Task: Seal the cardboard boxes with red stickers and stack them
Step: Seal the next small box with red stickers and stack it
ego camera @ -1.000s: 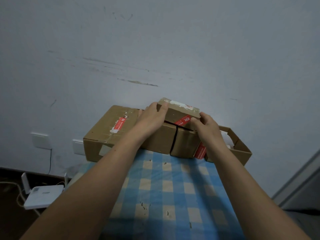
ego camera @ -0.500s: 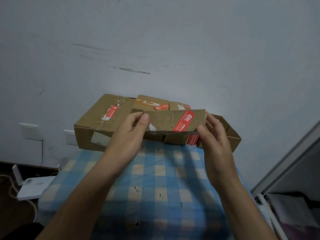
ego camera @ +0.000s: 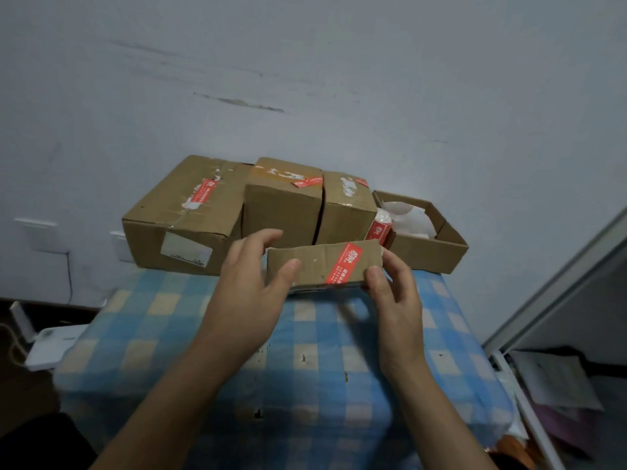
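I hold a small flat cardboard box [ego camera: 315,262] with a red sticker [ego camera: 344,263] across its face, just above the blue checked table [ego camera: 305,351]. My left hand [ego camera: 252,276] grips its left end, thumb on the front. My right hand [ego camera: 395,286] pinches its right end. Behind it, along the wall, stand a large box [ego camera: 183,215] on the left and two medium boxes [ego camera: 281,198] [ego camera: 349,205] side by side, each bearing a red sticker on top.
An open shallow cardboard tray [ego camera: 427,245] with white paper and a roll of red stickers [ego camera: 380,228] sits at the back right. A white device [ego camera: 51,344] and wall sockets lie low on the left. A shelf edge [ego camera: 543,300] runs along the right.
Both hands lifted the small box off the two medium boxes and brought it toward me, down near the table, turning its stickered face to me.
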